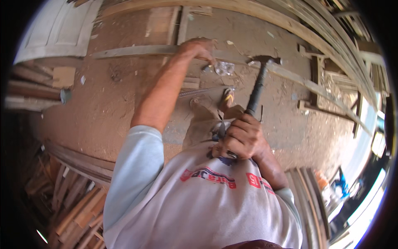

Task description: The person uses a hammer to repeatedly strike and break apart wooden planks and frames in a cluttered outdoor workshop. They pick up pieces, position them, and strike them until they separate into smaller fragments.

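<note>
In my right hand point(242, 139), held close to my shirt, is a hammer point(258, 85). The fingers wrap its dark handle, and its metal head points up and away from me, over the floor and a long wooden beam point(143, 50). My left arm stretches forward to that beam. There my left hand point(199, 47) is at the beam with its fingers bent downward. Those fingers are blurred, so I cannot tell whether they grip the beam or anything small. Just right of and below them is a clear plastic bag point(224, 68).
Long planks point(290, 27) lie across the far side and far right. A wooden frame point(317, 79) stands at right. A white panelled door point(58, 31) is at far left. Stacked timber point(81, 211) fills the near left. My sandalled foot point(227, 98) is on the dirt floor.
</note>
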